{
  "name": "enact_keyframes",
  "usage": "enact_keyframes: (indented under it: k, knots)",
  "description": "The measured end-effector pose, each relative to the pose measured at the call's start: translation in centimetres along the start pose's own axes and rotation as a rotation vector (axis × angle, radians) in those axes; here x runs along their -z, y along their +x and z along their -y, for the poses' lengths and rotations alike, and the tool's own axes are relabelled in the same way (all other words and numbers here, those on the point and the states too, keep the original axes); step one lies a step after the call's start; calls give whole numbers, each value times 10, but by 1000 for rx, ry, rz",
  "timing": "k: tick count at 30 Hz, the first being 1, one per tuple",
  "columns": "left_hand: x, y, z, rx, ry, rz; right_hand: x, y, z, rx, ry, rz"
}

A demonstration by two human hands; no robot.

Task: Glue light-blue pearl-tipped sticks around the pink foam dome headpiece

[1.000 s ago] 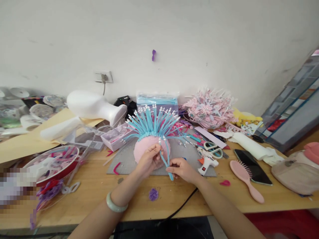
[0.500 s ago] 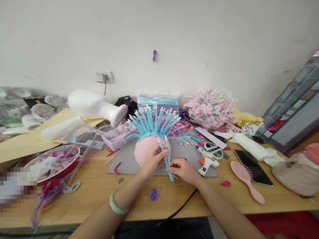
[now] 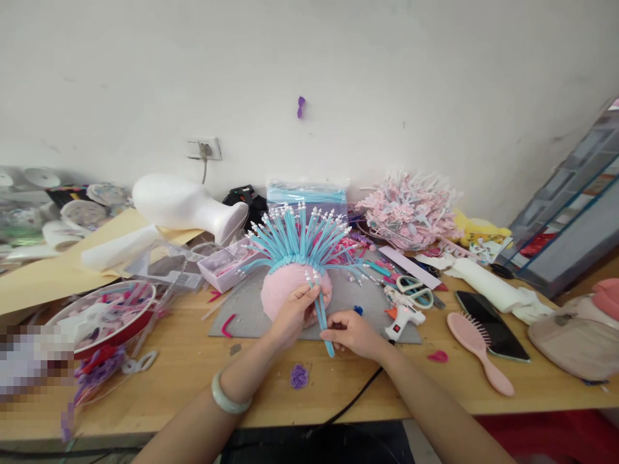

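Between my hands is a blue pipe cleaner bundle [image 3: 323,316] with small white beads at its upper end. My left hand [image 3: 298,309] pinches it near the beads, and my right hand [image 3: 352,332] is closed on its lower part. Just behind my left hand a pink dome [image 3: 278,290] rests on a grey mat [image 3: 377,303]. A fan of blue bead-tipped stems [image 3: 297,238] rises along the far side of the dome. My left hand hides part of the dome's front.
Right of my hands lie a white glue gun [image 3: 403,319], scissors [image 3: 416,290], a pink hairbrush [image 3: 476,348] and a phone [image 3: 493,325]. A purple flower [image 3: 299,376] lies in front. A white foam head [image 3: 178,203] and a red-sided basket [image 3: 101,341] are at left.
The two strands, spread apart before, now lie together. Their beaded end has tipped left, and my right hand has shifted slightly left and down.
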State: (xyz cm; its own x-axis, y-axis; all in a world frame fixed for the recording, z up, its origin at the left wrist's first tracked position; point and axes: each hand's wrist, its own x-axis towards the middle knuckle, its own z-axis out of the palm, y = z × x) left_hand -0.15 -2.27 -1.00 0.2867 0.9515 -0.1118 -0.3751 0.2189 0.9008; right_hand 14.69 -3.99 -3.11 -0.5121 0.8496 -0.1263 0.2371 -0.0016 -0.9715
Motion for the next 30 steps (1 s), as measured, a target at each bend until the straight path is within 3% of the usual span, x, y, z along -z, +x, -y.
enact_keyframes:
  k: [8, 14, 26, 30]
  knots:
    - [1, -5, -13, -142, -34, -61, 1, 0, -1, 29, 117, 6]
    - [-3, -3, -12, -132, -36, -75, -2, -1, 3, 15, 155, -9]
    - [-3, -3, -8, -89, -22, 23, -4, 0, -4, -34, 27, 17]
    - [-2, -1, -4, -147, -55, 54, -5, 1, -3, -10, -16, -61]
